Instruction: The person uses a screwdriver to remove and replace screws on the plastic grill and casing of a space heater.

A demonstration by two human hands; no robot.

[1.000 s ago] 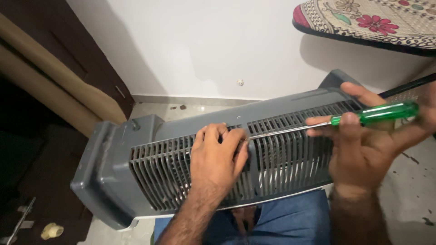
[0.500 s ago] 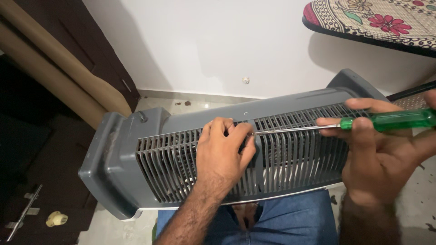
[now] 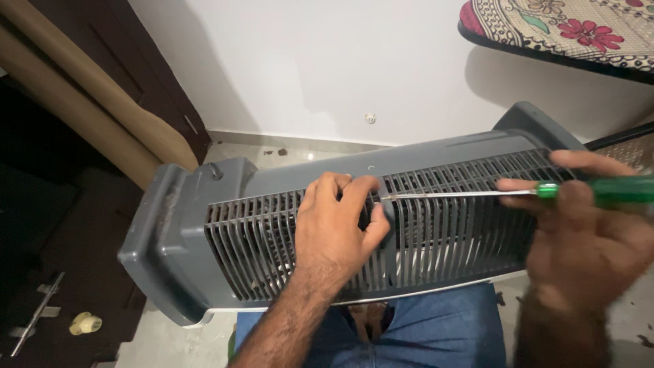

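Grille [image 3: 286, 245] of the fan on our lap is still in place: our left hand [image 3: 334, 232] presses it, fingers curled, while our right hand [image 3: 586, 245] pinches the screwdriver [image 3: 477, 194], its tip at the upper edge.

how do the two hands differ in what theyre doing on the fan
The left hand lies on the grey fan grille, fingers curled, holding no tool; the right hand grips a green-handled screwdriver. The left is sharp, the right blurred. Both are bare and over the grille.
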